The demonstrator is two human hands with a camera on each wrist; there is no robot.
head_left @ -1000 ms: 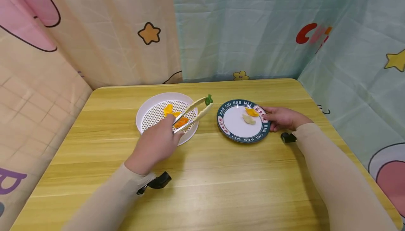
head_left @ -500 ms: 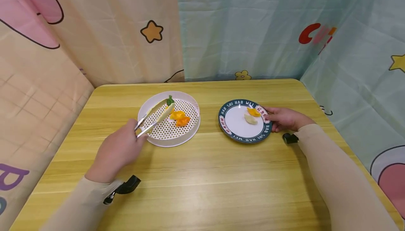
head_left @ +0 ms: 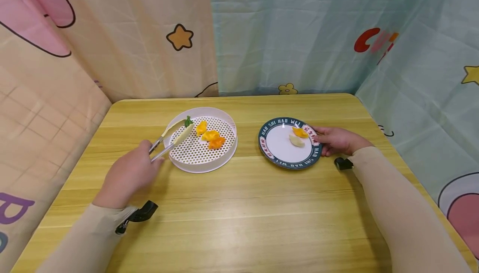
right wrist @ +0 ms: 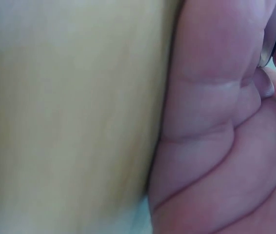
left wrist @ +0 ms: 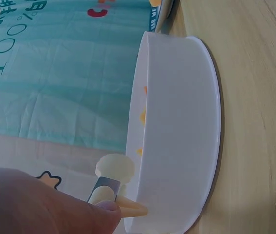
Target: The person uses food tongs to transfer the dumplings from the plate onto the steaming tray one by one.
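My left hand (head_left: 129, 173) grips metal tongs (head_left: 162, 151) with cream tips, reaching over the left side of a round white tray (head_left: 203, 168) with a perforated floor. A small green dumpling (head_left: 188, 121) shows at the tips. Two yellow dumplings (head_left: 211, 135) and an orange dumpling (head_left: 216, 142) lie in the tray. In the left wrist view the tongs (left wrist: 116, 168) overlap the tray's wall (left wrist: 181, 126). On the right, my right hand (head_left: 342, 140) pinches the dark-green lettered rim of a plate (head_left: 284, 154). It bears a yellow-orange dumpling (head_left: 300, 132) and a pale dumpling (head_left: 297, 141).
Tray and plate stand apart on a wooden table (head_left: 239, 206), with bare wood between them and in front. Printed curtains (head_left: 284, 36) hang behind and on both sides of the table. A black wrist camera (head_left: 144, 212) sticks out from the left sleeve.
My left hand has carried the tongs and green dumpling leftward, from beyond the tray's right rim to over its left side. My right hand stays on the plate's rim.
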